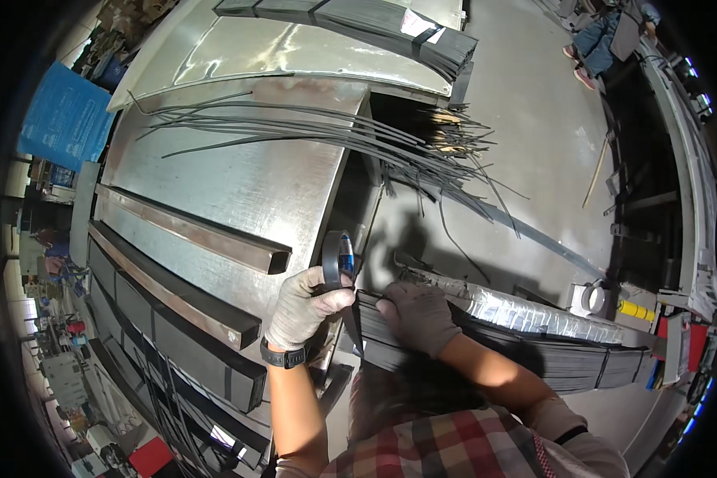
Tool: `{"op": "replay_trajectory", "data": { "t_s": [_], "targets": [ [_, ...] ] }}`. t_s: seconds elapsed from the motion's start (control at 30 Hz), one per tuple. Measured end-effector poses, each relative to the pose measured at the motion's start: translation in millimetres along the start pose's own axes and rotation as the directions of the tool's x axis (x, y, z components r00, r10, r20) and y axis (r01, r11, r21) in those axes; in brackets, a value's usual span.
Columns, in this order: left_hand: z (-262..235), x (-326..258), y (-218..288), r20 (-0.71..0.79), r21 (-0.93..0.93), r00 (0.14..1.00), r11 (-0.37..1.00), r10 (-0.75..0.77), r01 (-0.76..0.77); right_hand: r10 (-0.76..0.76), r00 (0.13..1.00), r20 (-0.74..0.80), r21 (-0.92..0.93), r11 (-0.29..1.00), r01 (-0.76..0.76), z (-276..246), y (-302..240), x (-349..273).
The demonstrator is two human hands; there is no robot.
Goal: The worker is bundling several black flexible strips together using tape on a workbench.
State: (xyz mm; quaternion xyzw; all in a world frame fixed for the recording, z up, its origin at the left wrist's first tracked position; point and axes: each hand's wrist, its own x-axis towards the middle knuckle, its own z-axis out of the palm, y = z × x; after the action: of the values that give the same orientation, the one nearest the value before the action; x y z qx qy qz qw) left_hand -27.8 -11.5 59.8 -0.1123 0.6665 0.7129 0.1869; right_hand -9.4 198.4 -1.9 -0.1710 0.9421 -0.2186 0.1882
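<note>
Tape (331, 256) in left hand (307, 309), right hand (422, 317) on bundle (380, 344), grip unclear, loose strips (422, 162) beyond

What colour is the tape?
The tape is black; it shows best in the head view.

I record a grey floor (546, 183) across the upper right of the frame. A sheet-metal table (231, 179) occupies left centre; a second, glossier metal-topped table (271, 48) stands at upper centre. I note glare on both surfaces. Bright light strips (704, 102) sit along the right rim. Clutter at the left rim I find too small to identify.
</note>
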Motion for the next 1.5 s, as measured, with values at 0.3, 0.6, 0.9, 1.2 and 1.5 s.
{"op": "replay_trajectory", "data": {
  "t_s": [0.3, 0.6, 0.9, 1.2, 1.5],
  "targets": [
    [-3.9, -13.1, -0.9, -0.089, -0.047, 0.994, 0.996, 0.07, -0.074, -0.041, 0.999, 0.026, 0.114, 0.993, 0.037, -17.4, 3.1, -17.7],
    [-11.7, -20.6, -1.3, -0.091, -0.062, 0.993, 0.995, 0.071, -0.077, -0.201, 0.978, -0.054, -0.012, 0.98, 0.2, -25.1, 24.6, -55.6],
    [-8.9, -24.9, -2.8, -0.1, -0.053, 0.994, 0.997, 0.047, -0.052, -0.149, 0.987, 0.052, -0.175, 0.972, 0.156, -7.1, -4.0, -26.1],
    [-7.2, -19.8, -6.1, -0.094, -0.025, 0.994, 0.998, 0.061, -0.064, -0.373, 0.927, -0.034, -0.184, 0.914, 0.361, 0.2, -0.9, -27.0],
    [-1.7, -19.4, 0.1, -0.074, -0.018, 0.997, 1.0, 0.013, -0.014, -0.35, 0.936, 0.046, -0.149, 0.924, 0.353, 1.0, -11.1, -34.2]
  ]
}}
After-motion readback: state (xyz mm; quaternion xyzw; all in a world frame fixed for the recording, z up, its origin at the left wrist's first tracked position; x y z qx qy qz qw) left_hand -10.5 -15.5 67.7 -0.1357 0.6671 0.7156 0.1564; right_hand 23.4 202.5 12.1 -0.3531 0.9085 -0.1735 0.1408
